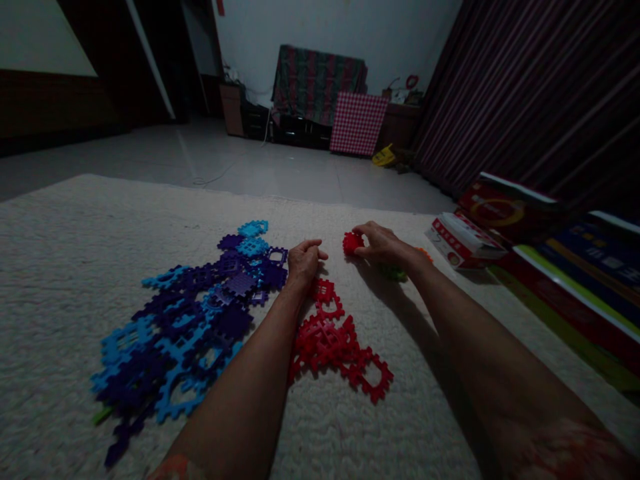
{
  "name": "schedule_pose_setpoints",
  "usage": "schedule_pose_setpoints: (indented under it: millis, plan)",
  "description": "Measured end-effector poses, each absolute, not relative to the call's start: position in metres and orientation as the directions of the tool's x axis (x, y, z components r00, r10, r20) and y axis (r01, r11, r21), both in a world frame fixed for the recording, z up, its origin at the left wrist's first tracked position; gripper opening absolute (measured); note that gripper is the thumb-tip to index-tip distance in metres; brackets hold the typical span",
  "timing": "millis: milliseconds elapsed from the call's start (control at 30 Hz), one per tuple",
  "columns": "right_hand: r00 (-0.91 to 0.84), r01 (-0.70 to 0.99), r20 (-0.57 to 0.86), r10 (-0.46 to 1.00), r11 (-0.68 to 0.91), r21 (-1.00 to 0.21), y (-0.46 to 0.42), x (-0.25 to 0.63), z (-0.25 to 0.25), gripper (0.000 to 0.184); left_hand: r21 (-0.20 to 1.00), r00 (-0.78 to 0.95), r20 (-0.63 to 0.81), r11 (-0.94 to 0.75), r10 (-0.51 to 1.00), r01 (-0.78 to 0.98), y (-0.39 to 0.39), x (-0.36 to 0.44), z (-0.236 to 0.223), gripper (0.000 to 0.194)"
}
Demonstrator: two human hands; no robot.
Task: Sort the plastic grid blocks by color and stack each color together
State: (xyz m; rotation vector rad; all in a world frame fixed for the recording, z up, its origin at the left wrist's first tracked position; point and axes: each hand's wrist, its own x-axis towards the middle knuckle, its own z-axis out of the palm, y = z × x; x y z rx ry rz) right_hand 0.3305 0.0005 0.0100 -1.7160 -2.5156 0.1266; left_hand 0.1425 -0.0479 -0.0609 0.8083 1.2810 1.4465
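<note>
My right hand (383, 243) pinches a red toothed plastic building piece (353, 244) between thumb and fingers, near the far part of the mat. Partly behind that hand lie a green piece (394, 272) and an orange piece (425, 254). My left hand (306, 260) is just beyond the red pile, with its fingers partly stretched, a little apart and nothing visible in them. Loose red pieces (327, 340), some solid and some with window openings, overlap between my forearms. To the left spreads a larger heap of purple pieces (235, 320) and light blue pieces (183, 393).
The pieces rest on a cream quilted mat (75, 267) over a tiled floor (310, 170). At the right edge stand a red and white box (467, 243) and larger boxes (595, 267). A cloth-covered cabinet (320, 83) is against the far wall.
</note>
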Motion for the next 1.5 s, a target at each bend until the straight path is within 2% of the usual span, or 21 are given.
schedule_pose_setpoints:
  millis: [267, 433, 500, 567, 700, 733, 800, 967, 1033, 1167, 1267, 1400, 1500]
  plan:
    - [-0.383, 0.916, 0.048, 0.923, 0.386, -0.112, 0.015, 0.334, -0.004, 0.036, 0.967, -0.290, -0.121, 0.047, 0.949, -0.251, -0.050, 0.143, -0.057, 0.034]
    - [-0.401, 0.890, 0.163, 0.902, 0.425, -0.163, 0.005, 0.338, -0.007, 0.050, 0.965, -0.289, -0.139, 0.064, 0.947, -0.255, -0.051, 0.144, -0.054, 0.037]
    - [-0.424, 0.866, 0.224, 0.878, 0.465, -0.184, -0.011, 0.335, -0.009, 0.045, 0.960, -0.293, -0.148, 0.066, 0.945, -0.272, -0.051, 0.144, -0.054, 0.039]
    - [-0.458, 0.827, 0.234, 0.858, 0.507, -0.242, -0.032, 0.328, -0.013, 0.035, 0.954, -0.293, -0.151, 0.062, 0.944, -0.293, -0.051, 0.143, -0.054, 0.040]
    - [-0.564, 0.720, 0.091, 0.821, 0.543, -0.433, -0.074, 0.308, -0.027, 0.021, 0.946, -0.310, -0.147, 0.042, 0.939, -0.321, -0.052, 0.142, -0.053, 0.039]
    - [-0.593, 0.708, 0.056, 0.804, 0.553, -0.439, -0.081, 0.303, -0.030, 0.018, 0.944, -0.313, -0.151, 0.043, 0.937, -0.328, -0.052, 0.142, -0.053, 0.039]
    - [-0.621, 0.706, 0.027, 0.783, 0.574, -0.415, -0.091, 0.295, -0.035, 0.026, 0.938, -0.309, -0.162, 0.049, 0.937, -0.342, -0.051, 0.142, -0.053, 0.040]
    - [-0.598, 0.732, 0.058, 0.799, 0.575, -0.365, -0.099, 0.285, -0.033, 0.042, 0.936, -0.299, -0.166, 0.054, 0.939, -0.349, -0.052, 0.142, -0.052, 0.042]
    - [-0.611, 0.723, 0.054, 0.790, 0.585, -0.368, -0.101, 0.283, -0.031, 0.038, 0.935, -0.296, -0.166, 0.055, 0.941, -0.350, -0.053, 0.142, -0.050, 0.042]
    - [-0.678, 0.661, 0.067, 0.732, 0.648, -0.379, -0.104, 0.280, -0.028, 0.018, 0.938, -0.300, -0.187, 0.079, 0.935, -0.337, -0.055, 0.142, -0.048, 0.040]
    - [-0.709, 0.619, 0.100, 0.698, 0.685, -0.385, -0.103, 0.281, -0.028, 0.016, 0.935, -0.319, -0.196, 0.080, 0.927, -0.345, -0.054, 0.142, -0.048, 0.041]
    - [-0.609, 0.662, 0.157, 0.778, 0.607, -0.440, -0.093, 0.290, -0.027, 0.031, 0.920, -0.384, -0.195, 0.032, 0.903, -0.391, -0.052, 0.142, -0.050, 0.042]
    - [-0.496, 0.717, 0.186, 0.848, 0.521, -0.463, -0.082, 0.301, -0.026, 0.033, 0.919, -0.390, -0.192, 0.026, 0.901, -0.392, -0.052, 0.142, -0.050, 0.043]
